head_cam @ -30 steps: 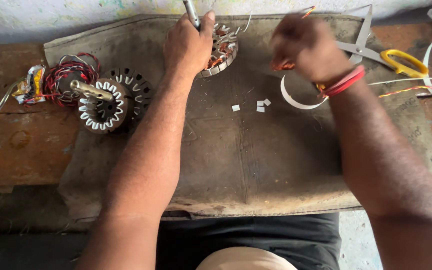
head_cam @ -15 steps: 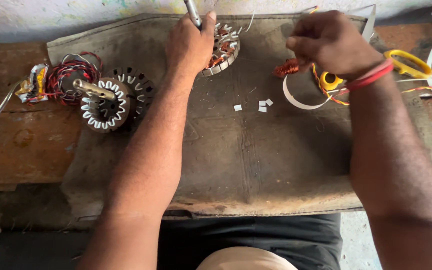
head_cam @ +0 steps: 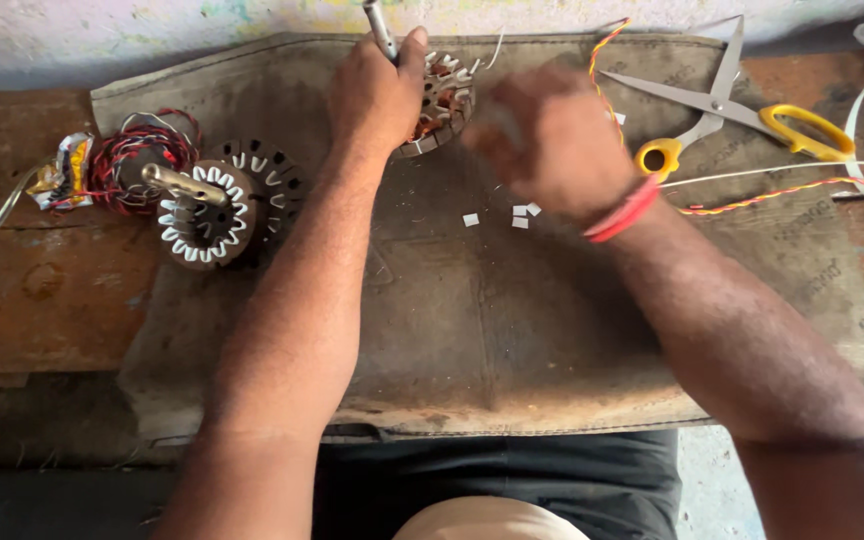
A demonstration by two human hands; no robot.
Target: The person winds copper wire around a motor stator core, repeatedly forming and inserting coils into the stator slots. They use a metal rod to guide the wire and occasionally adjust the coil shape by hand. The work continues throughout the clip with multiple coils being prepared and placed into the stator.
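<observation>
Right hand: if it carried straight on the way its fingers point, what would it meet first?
Probably the wound stator held by the left hand. The right hand is blurred and points left toward it; depth is unclear.

A small motor-repair workshop: a worn wooden tabletop [head_cam: 42,300] under a grimy mat [head_cam: 512,330], a motor core [head_cam: 202,215] left of the mat's middle, wire coils [head_cam: 137,160] beside it, scissors [head_cam: 742,115] far right.
</observation>
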